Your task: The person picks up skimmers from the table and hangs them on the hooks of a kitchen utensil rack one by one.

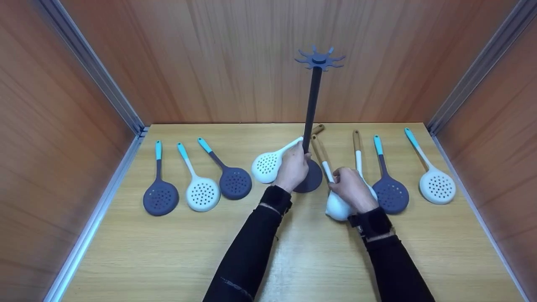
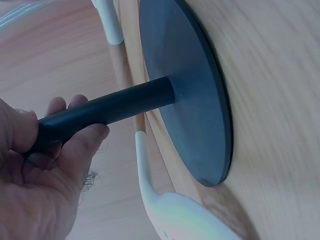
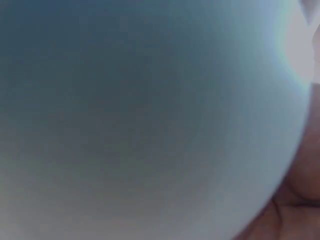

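Observation:
In the head view my left hand (image 1: 292,167) grips the dark pole (image 1: 312,105) of an upright stand. A round base (image 2: 195,100) carries the pole, and a ring of wavy hooks (image 1: 319,59) tops it. My right hand (image 1: 354,188) pinches the white neck of a ladle with a wooden handle (image 1: 317,147). Its white bowl (image 1: 337,207) hangs below the hand and fills the right wrist view as a blurred round surface (image 3: 150,125). Beside the left hand lies a white skimmer (image 1: 266,167), its wooden handle passing behind the pole.
Left on the table (image 1: 168,260) lie dark skimmers (image 1: 160,198) (image 1: 235,183) and a white one (image 1: 202,193), all blue-handled. Right are a partly hidden wooden-handled white utensil (image 1: 357,140), a dark skimmer (image 1: 390,195) and a white one (image 1: 437,186). Wood panels enclose the back and sides.

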The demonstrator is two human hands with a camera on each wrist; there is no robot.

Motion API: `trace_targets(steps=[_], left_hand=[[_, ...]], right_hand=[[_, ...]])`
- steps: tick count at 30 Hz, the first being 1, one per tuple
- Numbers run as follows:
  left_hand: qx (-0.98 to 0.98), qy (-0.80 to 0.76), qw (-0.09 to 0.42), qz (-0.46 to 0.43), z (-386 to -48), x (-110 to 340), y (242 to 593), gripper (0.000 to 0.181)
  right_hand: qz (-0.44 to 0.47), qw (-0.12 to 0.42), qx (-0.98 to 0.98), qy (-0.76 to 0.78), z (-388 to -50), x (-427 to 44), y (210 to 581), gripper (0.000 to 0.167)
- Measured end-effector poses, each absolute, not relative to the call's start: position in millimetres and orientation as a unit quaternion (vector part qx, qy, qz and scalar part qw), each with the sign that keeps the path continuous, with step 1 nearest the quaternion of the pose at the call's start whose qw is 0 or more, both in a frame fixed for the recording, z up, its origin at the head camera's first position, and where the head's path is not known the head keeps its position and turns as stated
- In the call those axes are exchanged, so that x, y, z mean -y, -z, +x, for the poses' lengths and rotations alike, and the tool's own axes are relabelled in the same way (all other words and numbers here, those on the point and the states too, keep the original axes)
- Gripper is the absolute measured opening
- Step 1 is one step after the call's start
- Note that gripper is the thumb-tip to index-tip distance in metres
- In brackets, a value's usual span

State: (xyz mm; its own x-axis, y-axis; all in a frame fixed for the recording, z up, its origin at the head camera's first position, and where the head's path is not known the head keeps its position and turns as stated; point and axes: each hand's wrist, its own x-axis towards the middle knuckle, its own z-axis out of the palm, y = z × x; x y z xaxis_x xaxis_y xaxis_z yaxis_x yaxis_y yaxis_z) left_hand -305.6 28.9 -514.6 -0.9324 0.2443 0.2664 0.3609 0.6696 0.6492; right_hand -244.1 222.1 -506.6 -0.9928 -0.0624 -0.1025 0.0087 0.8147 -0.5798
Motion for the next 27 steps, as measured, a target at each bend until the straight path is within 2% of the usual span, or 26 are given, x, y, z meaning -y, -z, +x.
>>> trace_targets(steps=[13, 20, 27], left_hand=[[0.911, 0.384, 0.027, -0.150, -301, -27, 512, 0.044], [0.911, 0.381, 0.040, -0.150, -299, -27, 513, 0.027], [0.911, 0.387, 0.028, -0.143, -296, -27, 512, 0.016]], right_hand=[[-0.012, 0.049, -0.942, 0.332, -248, -227, 500, 0.043], [-0.015, 0.048, -0.938, 0.342, -249, -228, 496, 0.044], [-0.005, 0.048, -0.931, 0.361, -250, -227, 492, 0.045]])
